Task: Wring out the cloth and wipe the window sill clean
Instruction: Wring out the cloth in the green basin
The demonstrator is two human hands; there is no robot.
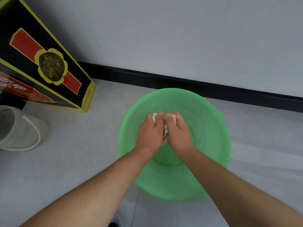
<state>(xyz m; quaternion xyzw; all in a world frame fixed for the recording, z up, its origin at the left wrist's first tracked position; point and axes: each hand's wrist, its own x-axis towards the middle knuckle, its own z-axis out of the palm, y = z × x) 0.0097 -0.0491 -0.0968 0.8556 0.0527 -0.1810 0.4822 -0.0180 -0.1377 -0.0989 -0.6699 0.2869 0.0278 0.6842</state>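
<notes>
Head view: left hand (150, 133), right hand (177, 133) both clench white cloth (166, 128) over green basin (211, 128); cloth mostly hidden between fists.

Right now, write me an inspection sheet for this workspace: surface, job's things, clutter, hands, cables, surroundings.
Surface: pale grey floor, with a thin seam near the bottom edge.
Job's things: white cloth bunched up over the green basin. The basin seems to hold water, but that is hard to tell.
Clutter: black, red and yellow box standing at the left. A translucent tub lies on its side in front of it.
Hands: left hand and right hand are side by side, and both grip the cloth.
Cables: nothing seen.
Surroundings: pale wall with a black skirting behind the basin.
</notes>
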